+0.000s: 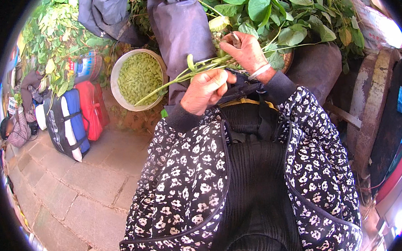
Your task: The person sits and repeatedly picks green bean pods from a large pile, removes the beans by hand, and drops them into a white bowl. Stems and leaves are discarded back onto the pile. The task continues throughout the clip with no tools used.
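Observation:
A green bean plant stalk (181, 78), likely soybean, slants across my lap. My left hand (207, 90) grips it, and its thinner end points over the bucket. One plump pod (190, 62) hangs on the stalk. Farther along, the curled fingers of my right hand (246, 51) are closed at the same plant, beside a pod. A grey-brown piece (235, 40) shows at those fingers; what it is, I cannot tell. To the left of my knee stands a white bucket (114, 83) holding many green pods (140, 77).
Leafy bean plants (294, 15) heap up beyond my knees. A rusty round metal object (364, 110) stands close on my right. Left are a red bag (91, 109), a blue-and-white bundle (73, 125) and stone paving (91, 185). Another person (19, 130) is at the far left.

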The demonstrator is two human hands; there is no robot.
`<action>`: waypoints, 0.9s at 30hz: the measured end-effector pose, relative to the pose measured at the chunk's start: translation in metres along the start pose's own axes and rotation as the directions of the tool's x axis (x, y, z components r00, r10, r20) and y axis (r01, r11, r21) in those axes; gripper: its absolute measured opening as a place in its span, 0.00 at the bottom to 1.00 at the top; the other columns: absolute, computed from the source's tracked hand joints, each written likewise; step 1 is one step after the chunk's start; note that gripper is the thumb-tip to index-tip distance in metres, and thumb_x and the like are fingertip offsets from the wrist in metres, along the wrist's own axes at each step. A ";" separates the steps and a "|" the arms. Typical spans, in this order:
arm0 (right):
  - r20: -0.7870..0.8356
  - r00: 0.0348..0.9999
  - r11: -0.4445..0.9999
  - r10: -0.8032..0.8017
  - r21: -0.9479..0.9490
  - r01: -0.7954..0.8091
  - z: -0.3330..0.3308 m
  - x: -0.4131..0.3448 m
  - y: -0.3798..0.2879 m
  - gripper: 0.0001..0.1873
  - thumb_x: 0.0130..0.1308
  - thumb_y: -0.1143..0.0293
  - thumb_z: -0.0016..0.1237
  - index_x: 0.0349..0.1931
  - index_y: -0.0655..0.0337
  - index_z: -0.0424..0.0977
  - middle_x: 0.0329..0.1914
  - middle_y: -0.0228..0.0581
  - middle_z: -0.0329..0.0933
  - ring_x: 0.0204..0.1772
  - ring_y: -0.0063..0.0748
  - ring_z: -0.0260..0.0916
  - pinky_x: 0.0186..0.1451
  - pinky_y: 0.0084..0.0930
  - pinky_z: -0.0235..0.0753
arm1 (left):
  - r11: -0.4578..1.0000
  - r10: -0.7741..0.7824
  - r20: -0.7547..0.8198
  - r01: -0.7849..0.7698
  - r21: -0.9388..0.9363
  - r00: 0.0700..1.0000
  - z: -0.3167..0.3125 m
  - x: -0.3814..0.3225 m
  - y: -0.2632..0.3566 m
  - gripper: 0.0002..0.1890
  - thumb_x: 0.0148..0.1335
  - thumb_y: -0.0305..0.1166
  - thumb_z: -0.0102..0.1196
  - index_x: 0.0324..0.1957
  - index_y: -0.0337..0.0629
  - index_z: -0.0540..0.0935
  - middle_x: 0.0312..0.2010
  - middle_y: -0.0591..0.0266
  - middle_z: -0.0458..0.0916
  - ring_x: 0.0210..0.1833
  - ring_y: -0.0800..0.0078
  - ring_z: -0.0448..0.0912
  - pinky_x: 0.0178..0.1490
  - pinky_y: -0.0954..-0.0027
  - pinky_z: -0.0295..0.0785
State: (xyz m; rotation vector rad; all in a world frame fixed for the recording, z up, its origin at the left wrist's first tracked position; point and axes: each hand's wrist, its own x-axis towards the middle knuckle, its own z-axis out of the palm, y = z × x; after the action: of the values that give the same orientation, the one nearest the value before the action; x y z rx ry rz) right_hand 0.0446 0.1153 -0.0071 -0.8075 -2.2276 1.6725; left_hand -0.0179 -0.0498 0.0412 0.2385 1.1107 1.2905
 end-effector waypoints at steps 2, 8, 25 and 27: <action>-0.010 1.000 0.999 -0.029 -0.045 0.029 0.001 -0.005 0.006 0.09 0.52 0.70 0.55 0.30 0.64 0.74 0.23 0.38 0.75 0.26 0.25 0.70 0.32 0.23 0.70 | 0.999 0.027 -0.041 -0.029 -0.037 0.999 0.002 0.000 0.002 0.14 0.66 0.39 0.43 0.40 0.38 0.74 0.19 0.75 0.64 0.15 0.90 0.56 0.17 0.87 0.49; 0.052 0.847 0.741 -0.530 -0.457 0.492 0.012 -0.012 -0.036 0.11 0.53 0.69 0.50 0.39 0.56 0.72 0.31 0.39 0.72 0.38 0.41 0.72 0.38 0.33 0.73 | 0.996 -0.090 -0.087 0.090 0.000 0.992 -0.007 -0.012 -0.011 0.13 0.66 0.38 0.43 0.39 0.40 0.74 0.21 0.73 0.65 0.17 0.89 0.57 0.18 0.87 0.49; 0.033 0.999 0.980 0.035 0.197 -0.041 -0.004 -0.039 -0.027 0.06 0.54 0.74 0.55 0.30 0.64 0.74 0.24 0.21 0.70 0.27 0.09 0.59 0.29 0.10 0.59 | 0.993 0.031 -0.252 0.000 0.121 0.967 -0.047 -0.038 0.003 0.12 0.63 0.34 0.46 0.43 0.37 0.76 0.23 0.74 0.67 0.18 0.90 0.58 0.17 0.88 0.49; 0.064 0.997 0.990 0.035 0.135 -0.043 -0.009 -0.047 -0.029 0.07 0.54 0.74 0.55 0.32 0.65 0.75 0.24 0.22 0.71 0.28 0.09 0.59 0.29 0.11 0.60 | 0.979 0.052 -0.378 0.027 0.200 0.924 -0.071 -0.051 0.010 0.12 0.62 0.34 0.47 0.43 0.38 0.77 0.23 0.75 0.67 0.20 0.90 0.59 0.19 0.89 0.49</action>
State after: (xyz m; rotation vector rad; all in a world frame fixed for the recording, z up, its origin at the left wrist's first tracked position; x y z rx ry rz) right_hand 0.0788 0.0908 0.0292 -0.7802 -2.1215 1.8691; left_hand -0.0713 -0.1197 0.0395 0.1462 1.5811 1.2662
